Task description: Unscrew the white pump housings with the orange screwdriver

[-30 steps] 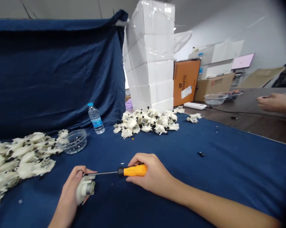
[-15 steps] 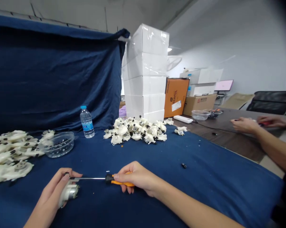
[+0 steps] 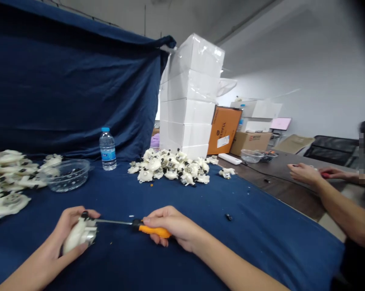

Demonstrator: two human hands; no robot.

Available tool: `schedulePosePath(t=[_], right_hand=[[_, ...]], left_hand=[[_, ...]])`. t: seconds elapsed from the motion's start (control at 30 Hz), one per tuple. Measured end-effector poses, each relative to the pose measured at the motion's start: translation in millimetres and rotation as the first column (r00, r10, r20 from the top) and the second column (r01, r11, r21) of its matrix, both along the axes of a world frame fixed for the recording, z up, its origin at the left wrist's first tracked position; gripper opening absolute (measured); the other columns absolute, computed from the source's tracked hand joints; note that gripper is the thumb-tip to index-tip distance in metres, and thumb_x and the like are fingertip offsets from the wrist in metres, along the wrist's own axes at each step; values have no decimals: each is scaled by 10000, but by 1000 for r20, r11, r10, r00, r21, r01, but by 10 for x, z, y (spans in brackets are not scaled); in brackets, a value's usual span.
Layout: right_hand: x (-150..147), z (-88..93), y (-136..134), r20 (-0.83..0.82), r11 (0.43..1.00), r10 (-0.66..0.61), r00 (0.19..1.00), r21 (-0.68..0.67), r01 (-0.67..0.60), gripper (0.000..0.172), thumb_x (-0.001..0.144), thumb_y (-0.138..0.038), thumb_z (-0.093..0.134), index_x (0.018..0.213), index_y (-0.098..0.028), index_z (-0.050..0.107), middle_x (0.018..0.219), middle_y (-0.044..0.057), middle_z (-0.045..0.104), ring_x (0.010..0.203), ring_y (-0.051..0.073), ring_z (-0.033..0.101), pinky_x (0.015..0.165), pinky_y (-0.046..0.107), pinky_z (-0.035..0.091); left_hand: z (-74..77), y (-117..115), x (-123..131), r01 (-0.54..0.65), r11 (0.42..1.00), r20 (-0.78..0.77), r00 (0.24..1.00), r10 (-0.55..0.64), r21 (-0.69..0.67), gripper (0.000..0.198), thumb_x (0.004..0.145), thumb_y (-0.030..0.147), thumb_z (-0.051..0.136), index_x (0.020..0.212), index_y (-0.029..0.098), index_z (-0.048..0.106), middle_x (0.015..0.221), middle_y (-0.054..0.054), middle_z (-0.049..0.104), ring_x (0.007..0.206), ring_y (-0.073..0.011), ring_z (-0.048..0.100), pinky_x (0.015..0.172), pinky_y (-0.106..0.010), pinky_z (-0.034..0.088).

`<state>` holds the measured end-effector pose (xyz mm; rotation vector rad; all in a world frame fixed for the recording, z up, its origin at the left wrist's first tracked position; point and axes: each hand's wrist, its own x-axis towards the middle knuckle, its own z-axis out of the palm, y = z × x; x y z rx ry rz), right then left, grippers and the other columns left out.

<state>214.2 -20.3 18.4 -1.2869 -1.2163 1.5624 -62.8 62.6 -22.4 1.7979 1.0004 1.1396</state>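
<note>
Your left hand (image 3: 50, 238) sits low at the front of the view, its fingers (image 3: 70, 214) curled firmly around a white plastic gear housing with a silver metal motor end (image 3: 78, 235), held close above the navy cloth covering the desk (image 3: 261, 246). Your right hand (image 3: 171, 226) reaches in from the right, its fingers (image 3: 161, 220) clamped around a screwdriver with an orange and black handle (image 3: 155, 230). The screwdriver's thin steel shaft runs almost level to the left, and its tip meets the dark top end of the housing. Beyond your hands, a pile of white plastic housings with black parts (image 3: 167, 169) lies on the cloth, and a larger heap of white housings (image 3: 9, 178) lies at the far left beside a clear plastic bowl (image 3: 67, 174). A clear water bottle with a blue cap (image 3: 107, 149) stands between them. Behind the pile rises a tall stack of white plastic-wrapped boxes (image 3: 188, 97), with an orange cardboard box (image 3: 224, 130) just to its right. On the right, a co-worker's two hands (image 3: 305, 173) work over a dark wooden desk (image 3: 279, 194), apart from yours.
</note>
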Motion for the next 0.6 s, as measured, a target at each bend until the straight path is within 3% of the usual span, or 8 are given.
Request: schedulePosePath(t=[0.1,0.17,0.23,0.4,0.6], right_hand=[[-38,1,-7,-1,999,-8,1000,31,8,305,824,-425,656,717,-140,641,478,-35,569,336,32,400,346,131,289],[-65,12,-10,-8,999,-8,1000,48,8,354,842,-450,631,671,-142,600,487,-33,562,350,27,396,357,130,276],[-86,30,-10,-18,999,4,1000,50,-3,368,852,-459,614,660,-148,573,497,-33,554,367,31,403,365,136,276],[-102,84,-8,-28,999,34,999,18,-34,343,864,-472,581,722,-161,556,485,-42,523,349,43,368,352,158,260],[-197,121,-81,4,995,88,996,52,-88,335,846,-456,635,811,-124,640,507,-35,525,404,30,393,387,128,280]], left_hand=[[129,-29,7,81,994,-73,994,-86,-75,428,713,470,700,1033,263,505,963,-38,672,715,-176,595,598,-225,477],[188,-27,20,99,984,-41,993,-106,-145,435,717,460,702,1039,245,503,916,-29,671,586,-140,535,485,-211,436],[217,-7,25,89,981,3,996,-90,-170,445,713,454,707,1047,225,522,943,-44,671,581,-134,523,435,-198,406],[246,68,-33,34,979,97,995,-15,-201,383,763,451,670,1029,187,588,867,-32,622,579,-112,490,421,-177,383],[347,54,-79,73,926,400,912,88,-370,233,790,335,675,958,211,571,922,-13,599,674,-100,514,504,-166,430]])
